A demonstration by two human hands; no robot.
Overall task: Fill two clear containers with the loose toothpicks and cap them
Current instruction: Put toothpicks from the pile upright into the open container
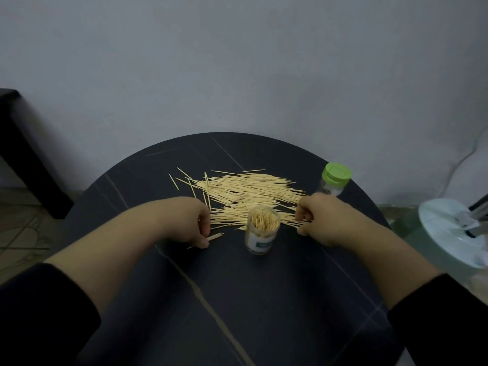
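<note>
A pile of loose toothpicks (248,192) lies spread across the middle of the dark round table (237,299). In front of the pile stands an uncapped clear container (262,231), packed with upright toothpicks. A second clear container with a green cap (334,179) stands at the right behind my right hand. My left hand (190,220) sits at the pile's left end, its curled fingers pinching a few toothpicks against the table. My right hand (317,220) has its fingers curled round toothpicks at the pile's right end.
A white round base with a dark stand (454,231) sits just off the table's right edge. A dark piece of furniture (23,154) stands at the left by the wall. The grey wall rises right behind the table.
</note>
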